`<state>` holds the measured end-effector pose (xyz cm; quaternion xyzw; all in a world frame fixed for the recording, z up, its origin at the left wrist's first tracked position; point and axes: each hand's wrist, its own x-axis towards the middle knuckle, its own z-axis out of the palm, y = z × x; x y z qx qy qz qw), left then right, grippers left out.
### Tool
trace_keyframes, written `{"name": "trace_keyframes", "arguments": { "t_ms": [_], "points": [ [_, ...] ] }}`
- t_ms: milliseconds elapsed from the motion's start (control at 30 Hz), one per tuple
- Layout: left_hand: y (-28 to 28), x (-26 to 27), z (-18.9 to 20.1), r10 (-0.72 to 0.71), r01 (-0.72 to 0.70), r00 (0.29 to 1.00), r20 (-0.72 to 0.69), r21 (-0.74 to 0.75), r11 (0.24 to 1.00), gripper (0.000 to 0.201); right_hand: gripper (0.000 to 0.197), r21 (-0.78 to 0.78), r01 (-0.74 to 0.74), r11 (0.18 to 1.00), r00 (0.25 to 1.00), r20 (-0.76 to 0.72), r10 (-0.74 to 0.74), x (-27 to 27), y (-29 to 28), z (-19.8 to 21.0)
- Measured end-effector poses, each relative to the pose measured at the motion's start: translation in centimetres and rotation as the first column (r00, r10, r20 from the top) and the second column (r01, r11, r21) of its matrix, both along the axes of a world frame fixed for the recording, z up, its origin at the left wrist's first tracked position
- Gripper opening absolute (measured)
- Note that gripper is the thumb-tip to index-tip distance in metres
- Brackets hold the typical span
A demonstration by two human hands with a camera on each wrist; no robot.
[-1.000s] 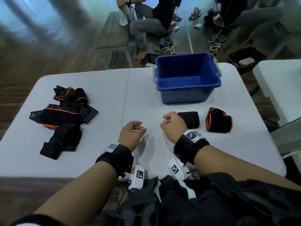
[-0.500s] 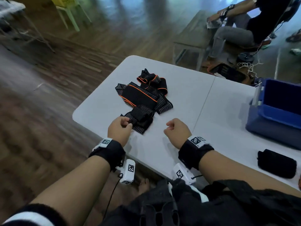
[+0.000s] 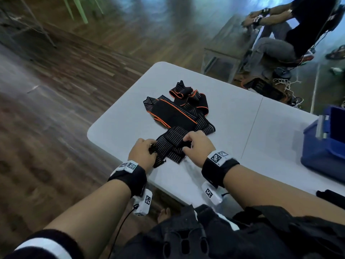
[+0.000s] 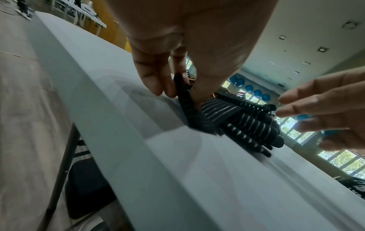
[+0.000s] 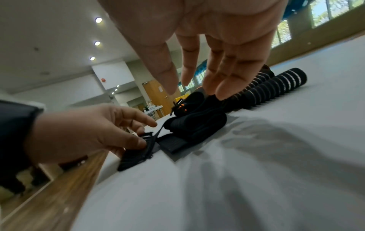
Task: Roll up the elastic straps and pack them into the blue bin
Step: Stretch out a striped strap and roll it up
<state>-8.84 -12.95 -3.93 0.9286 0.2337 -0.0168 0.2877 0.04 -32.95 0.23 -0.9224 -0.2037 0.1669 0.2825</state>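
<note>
A pile of black elastic straps [image 3: 177, 113] with orange edges lies unrolled on the white table [image 3: 233, 124]. Its nearest piece is a black strap with pale stripes [image 3: 168, 146], also visible from the left wrist [image 4: 247, 123]. My left hand [image 3: 143, 152] pinches that strap's loose end between thumb and fingers [image 4: 177, 92] just above the tabletop. My right hand [image 3: 196, 144] hovers over the strap's folded part with fingers straight, tips at the fabric [image 5: 197, 87]. The blue bin [image 3: 326, 146] stands at the far right. One rolled black strap [image 3: 330, 198] lies near it.
The table's rounded left corner [image 3: 93, 131] and front edge are close to my hands, with wooden floor beyond. A dark folding chair [image 4: 82, 187] sits under the table. A seated person [image 3: 280, 43] and a bench [image 3: 224, 47] are behind the table.
My view has swung left from the bin to the pile. Both hands moved from the rolled straps to the striped strap; the left took hold of its end, the right opened over it.
</note>
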Motion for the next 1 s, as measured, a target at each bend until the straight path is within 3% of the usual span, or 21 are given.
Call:
{"name": "trace_keyframes", "arguments": {
  "t_ms": [167, 300, 500, 633, 833, 1000],
  "points": [
    [2.0, -0.3, 0.4, -0.024, 0.024, 1.0, 0.016, -0.019, 1.0, 0.01, 0.042, -0.154, -0.12, 0.981, 0.984, 0.109, 0.138, 0.6, 2.2, -0.7],
    [3.7, -0.3, 1.0, -0.019, 0.03, 0.997, 0.077, -0.144, 0.989, 0.012, 0.031, -0.173, -0.127, 0.977, 0.982, 0.114, 0.148, 1.7, 3.3, -0.8],
    [4.9, 1.9, 3.8, -0.015, 0.073, 0.98, 0.2, -0.287, 0.955, 0.009, 0.021, 0.071, 0.086, 0.994, 0.993, 0.073, -0.091, 3.3, 3.9, 1.8],
    [4.4, 4.5, 7.6, -0.081, 0.207, 0.944, 0.32, -0.383, 0.9, 0.014, 0.018, 0.224, 0.174, 0.959, 0.983, 0.02, -0.183, 5.3, 3.5, 4.7],
    [2.7, 8.3, 14.8, -0.208, 0.391, 0.884, 0.42, -0.417, 0.821, 0.023, 0.027, 0.499, 0.267, 0.824, 0.964, -0.135, -0.231, 7.1, 1.4, 10.7],
    [-0.1, 11.0, 21.2, -0.266, 0.496, 0.778, 0.568, -0.297, 0.816, 0.013, 0.018, 0.664, 0.226, 0.712, 0.965, -0.052, -0.258, 7.7, -1.3, 16.9]
  ]
}}
